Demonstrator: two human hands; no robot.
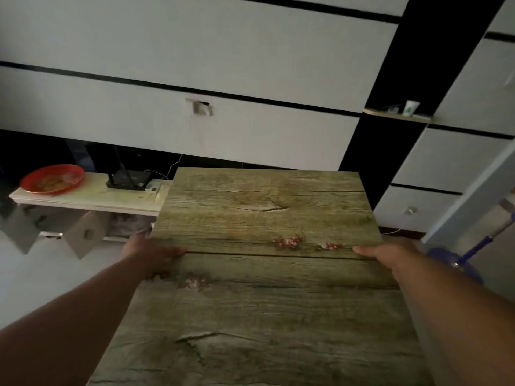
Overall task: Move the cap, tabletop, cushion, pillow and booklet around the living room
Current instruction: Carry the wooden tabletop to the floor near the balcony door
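Note:
A large wood-grain tabletop (264, 274) fills the lower middle of the head view, held flat in front of me. My left hand (150, 253) grips its left edge, thumb on top. My right hand (387, 253) grips its right edge the same way. Small red-white scuffs mark the board's surface. The cap, cushion, pillow and booklet are not in view.
A low white TV stand (89, 200) at left carries a red bowl (53, 179) and a black router (128, 181). White panelled wall (195, 51) behind. A paper cup (411, 108) sits on a small shelf at right. A blue mop (457, 263) stands by the right side.

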